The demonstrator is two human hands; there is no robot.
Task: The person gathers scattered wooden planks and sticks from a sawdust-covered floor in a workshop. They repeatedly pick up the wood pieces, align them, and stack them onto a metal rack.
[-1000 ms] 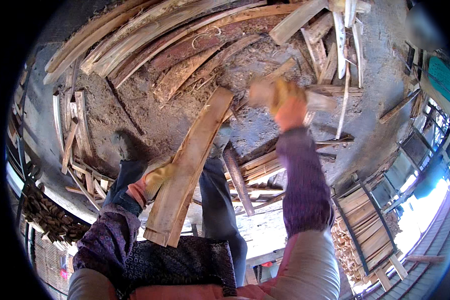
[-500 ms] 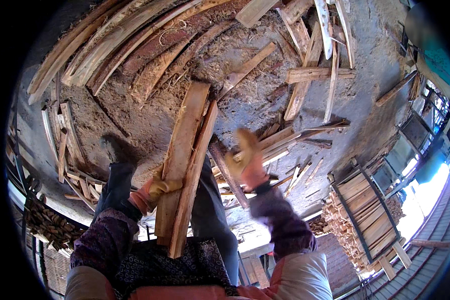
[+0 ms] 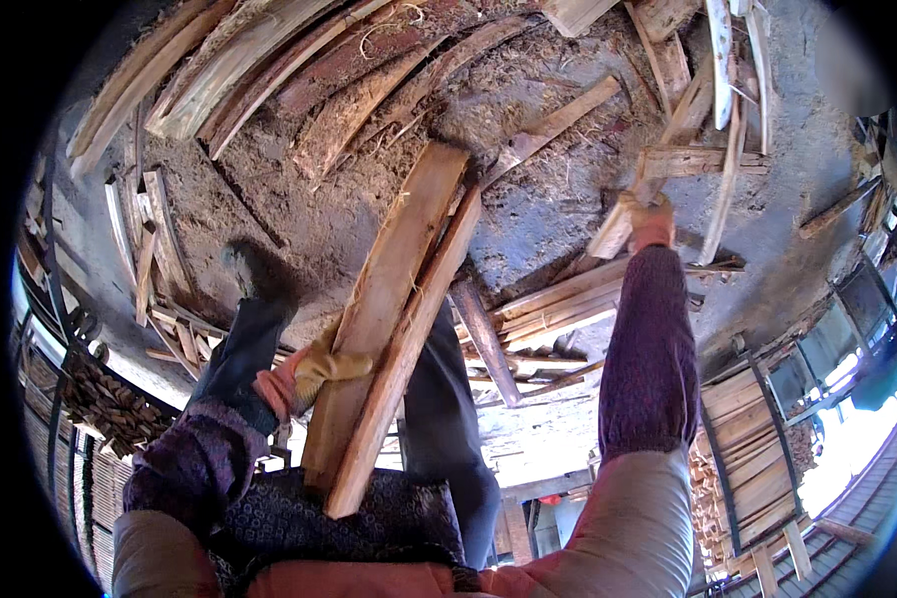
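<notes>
My left hand (image 3: pixel 319 377), in a tan and orange work glove, grips a wide wooden board (image 3: pixel 394 254) with a bark-edged strip (image 3: pixel 409 344) lying along its right side. Both slope up and away from my lap, their near ends over my dark patterned apron (image 3: pixel 269 523). Off to the right, my gloved right hand (image 3: pixel 651 217) reaches out at arm's length. Its fingers are curled over a rough wooden plank (image 3: pixel 609 237), whose near end shows beside the glove. Part of that plank is hidden under the hand.
Long bark-edged slabs (image 3: pixel 239 75) lie at the far left on sawdust-strewn ground. Loose planks (image 3: pixel 553 304) lie right of my legs, beside a short post-like piece (image 3: pixel 485 339). Crossed strips (image 3: pixel 728 209) lie beyond my right hand. A board stack (image 3: pixel 752 448) stands at right.
My right hand has swung out to the right and away from me, onto the plank. My left hand still holds the board and strip, which sit slightly further right at their far ends.
</notes>
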